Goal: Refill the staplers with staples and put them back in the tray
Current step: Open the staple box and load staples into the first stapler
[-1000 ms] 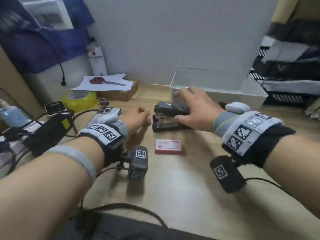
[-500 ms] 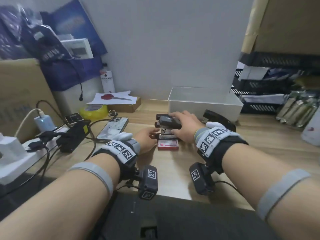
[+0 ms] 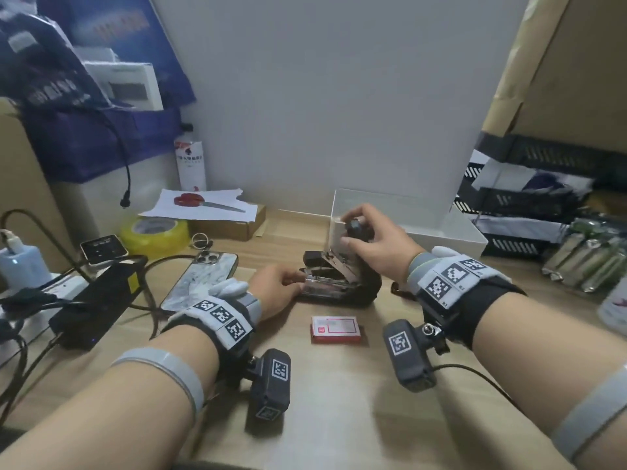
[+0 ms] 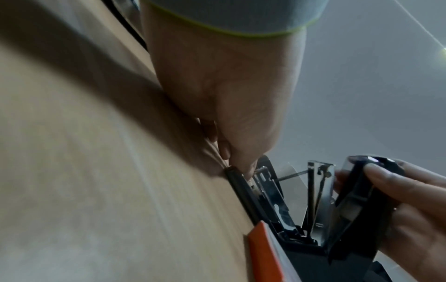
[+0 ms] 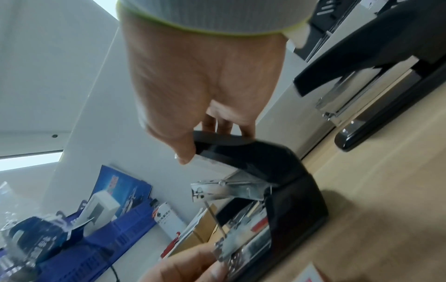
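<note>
Right grip [image 3: 369,239] holds the stapler [image 3: 339,283] lid up near the counter's back edge; left grip [image 3: 281,286] pins its base. Better open fully before loading from the staple box [image 3: 336,330].

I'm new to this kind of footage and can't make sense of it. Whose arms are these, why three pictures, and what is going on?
No machine here: a person works with bare hands, wearing one camera on the head and one on each wrist. The wide picture is the head view; the two tilted close-ups look along each hand. On the wooden desk sits a black stapler. The right hand grips its lifted top cover, swung up to expose the metal staple channel, while the left hand holds its front end down. A red staple box lies nearer the person, and a white tray stands behind. A second stapler shows in the right wrist view.
</note>
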### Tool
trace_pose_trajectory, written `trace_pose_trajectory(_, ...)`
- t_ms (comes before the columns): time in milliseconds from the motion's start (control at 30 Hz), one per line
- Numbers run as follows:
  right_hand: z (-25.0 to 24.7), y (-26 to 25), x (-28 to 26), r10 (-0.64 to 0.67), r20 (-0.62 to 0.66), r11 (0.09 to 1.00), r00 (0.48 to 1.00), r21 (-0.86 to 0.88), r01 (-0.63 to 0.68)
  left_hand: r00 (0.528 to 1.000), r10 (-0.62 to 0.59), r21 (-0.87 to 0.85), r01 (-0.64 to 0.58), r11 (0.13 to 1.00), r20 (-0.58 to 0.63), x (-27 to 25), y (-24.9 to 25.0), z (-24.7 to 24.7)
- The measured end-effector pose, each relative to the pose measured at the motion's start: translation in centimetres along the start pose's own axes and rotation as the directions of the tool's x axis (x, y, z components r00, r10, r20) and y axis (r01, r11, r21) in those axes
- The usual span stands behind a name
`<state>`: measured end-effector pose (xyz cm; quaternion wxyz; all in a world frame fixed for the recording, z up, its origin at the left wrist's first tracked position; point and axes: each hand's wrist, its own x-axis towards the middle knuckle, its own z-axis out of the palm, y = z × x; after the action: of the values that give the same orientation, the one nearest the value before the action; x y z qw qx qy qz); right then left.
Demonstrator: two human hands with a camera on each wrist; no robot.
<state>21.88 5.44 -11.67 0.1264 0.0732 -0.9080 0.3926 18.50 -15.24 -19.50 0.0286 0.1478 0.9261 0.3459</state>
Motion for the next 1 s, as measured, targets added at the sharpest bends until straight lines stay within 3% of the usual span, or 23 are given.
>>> trace_pose_trajectory(167,-3.7,0.4,-0.3,-0.014,0.040,1.000,0.999,-0.004,0.014,0.999,-0.013,-0.046,0.011,0.999,-0.039,1.1,-0.3,0.5)
trace_pose_trajectory(267,-6.1,1.2,-1.8,-0.002,0.034,0.994,0.999,-0.110,0.006,0.998,-0.035,-0.054,0.032,0.998,-0.060,1.0,-0.1,0.9)
trace_pose_trajectory(400,-8.2,3.5,-4.8,0.117,-0.023,0.949,0.993,-0.292,-0.119,0.995,-0.052,-0.063,0.047,0.997,-0.087,0.2,0.9,1.3)
trace_pose_trajectory(500,-7.7,5.2,-6.3,0.132,-0.074,0.924,0.988,-0.352,-0.150,0.992,-0.074,-0.070,0.067,0.995,-0.100,-0.4,1.3,1.3)
trace_pose_trajectory(733,-5.9,6.5,-7.0,-0.040,-0.158,0.849,0.987,-0.527,-0.050,0.990,-0.103,-0.073,0.096,0.993,-0.095,-1.5,1.6,1.0)
trace_pose_trajectory(867,-5.0,6.9,-7.9,-0.056,-0.263,0.837,0.963,-0.539,-0.099,0.989,-0.101,-0.064,0.094,0.994,-0.110,-1.6,2.1,1.3)
trace_pose_trajectory(1000,-5.1,6.8,-7.4,0.001,-0.261,0.828,0.965,-0.541,-0.147,0.988,-0.113,-0.065,0.107,0.992,-0.110,-1.4,2.2,1.6)
